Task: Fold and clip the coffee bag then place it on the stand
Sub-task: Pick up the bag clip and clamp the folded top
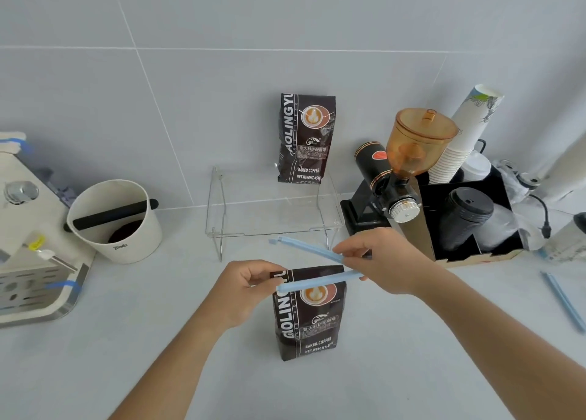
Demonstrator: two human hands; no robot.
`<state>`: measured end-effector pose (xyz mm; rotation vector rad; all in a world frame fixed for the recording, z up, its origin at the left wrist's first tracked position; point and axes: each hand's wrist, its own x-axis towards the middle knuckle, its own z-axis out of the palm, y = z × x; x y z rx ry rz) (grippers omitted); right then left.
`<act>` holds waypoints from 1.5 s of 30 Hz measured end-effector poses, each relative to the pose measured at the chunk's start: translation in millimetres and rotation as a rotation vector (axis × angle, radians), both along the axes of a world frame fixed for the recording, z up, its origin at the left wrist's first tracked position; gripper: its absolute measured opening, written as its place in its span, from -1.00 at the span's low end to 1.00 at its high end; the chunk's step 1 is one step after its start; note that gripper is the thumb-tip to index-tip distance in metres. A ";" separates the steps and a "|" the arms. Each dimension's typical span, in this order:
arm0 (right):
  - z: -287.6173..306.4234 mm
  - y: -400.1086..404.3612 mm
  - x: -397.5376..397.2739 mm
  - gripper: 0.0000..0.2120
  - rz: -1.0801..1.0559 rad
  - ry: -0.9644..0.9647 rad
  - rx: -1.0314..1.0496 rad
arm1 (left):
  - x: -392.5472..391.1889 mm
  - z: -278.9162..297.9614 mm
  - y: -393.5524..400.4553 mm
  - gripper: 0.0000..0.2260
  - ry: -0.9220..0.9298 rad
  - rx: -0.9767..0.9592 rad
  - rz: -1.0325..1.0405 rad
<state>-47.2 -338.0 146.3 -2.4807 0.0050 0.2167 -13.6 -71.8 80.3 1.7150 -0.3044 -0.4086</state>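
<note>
My left hand (250,288) pinches the folded top edge of the dark brown printed coffee bag (309,315), which stands upright on the pale counter (126,340) in front of me, so the fold looks done. Across that fold lies the long pale-blue plastic sealing clip (312,269), its two arms spread in a V, hinge end gripped in my right hand (380,261). I judge clipping only begun: the arms need pressing shut, then the bag goes onto the clear acrylic stand (272,210) behind.
</note>
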 end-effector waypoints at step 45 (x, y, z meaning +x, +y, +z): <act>-12.6 4.7 -18.9 -0.64 -0.049 0.008 0.311 | -3.2 0.5 -1.2 -0.76 0.053 -0.118 0.090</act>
